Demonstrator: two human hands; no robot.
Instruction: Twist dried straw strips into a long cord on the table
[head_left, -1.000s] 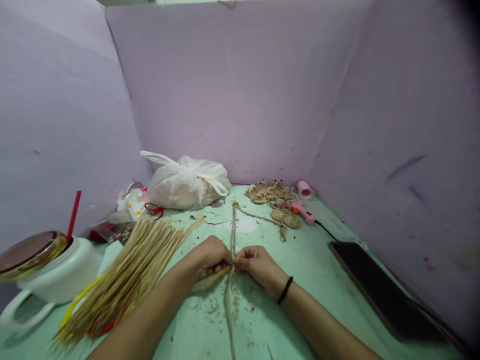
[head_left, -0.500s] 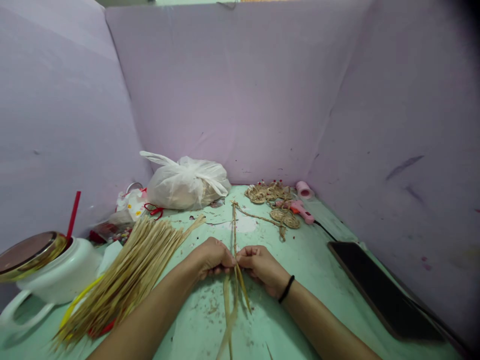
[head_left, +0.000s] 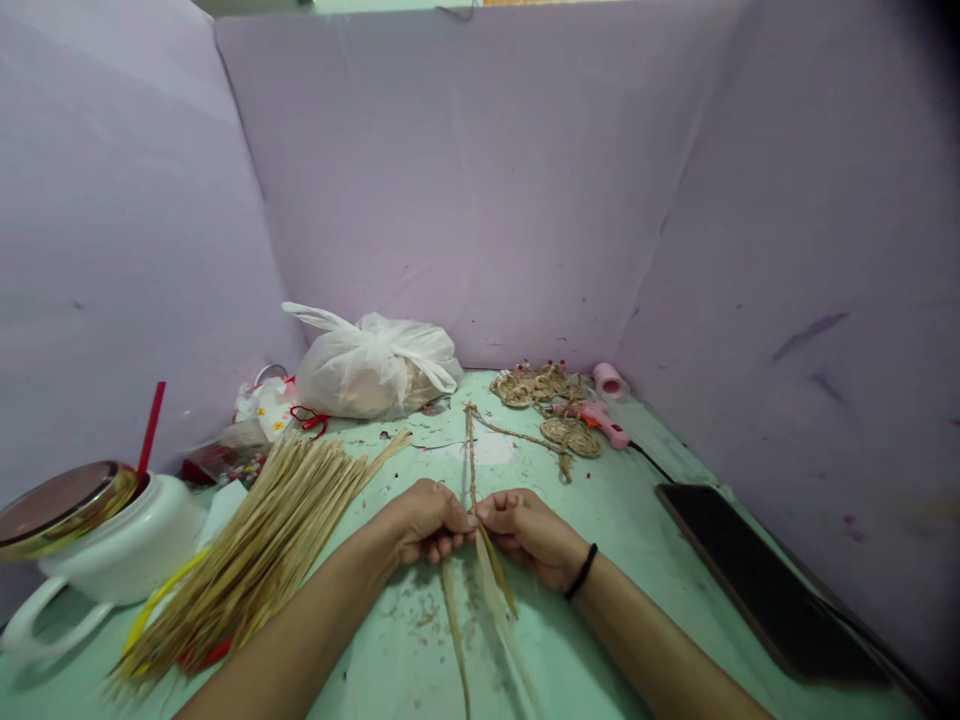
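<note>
A thin straw braid [head_left: 472, 455] runs from the middle of the table back towards me. My left hand [head_left: 433, 522] pinches its near end from the left. From the right, my right hand [head_left: 529, 535], with a black band at the wrist, pinches at the same spot; the fingertips of both hands nearly touch. Loose dry strands [head_left: 491, 590] trail below the hands, one on the left and others fanned to the right. At its far end the braid meets a second cord [head_left: 517, 433] that slants off to the right. A bundle of dry straw strips [head_left: 255, 530] lies left of my left arm.
A knotted white plastic bag [head_left: 375, 368] stands at the back. Coiled braid pieces [head_left: 536, 385], a pink glue gun [head_left: 604, 422] and a pink roll [head_left: 609, 380] lie back right. A phone [head_left: 757, 580] is at right, a white mug [head_left: 124, 540] with lid at left. Lilac walls [head_left: 465, 180] enclose the table.
The loose strands below my hands have swung: a pale one moved from the left over to the right, blurred. Both hands stay pinched at the braid, shifted very slightly right.
</note>
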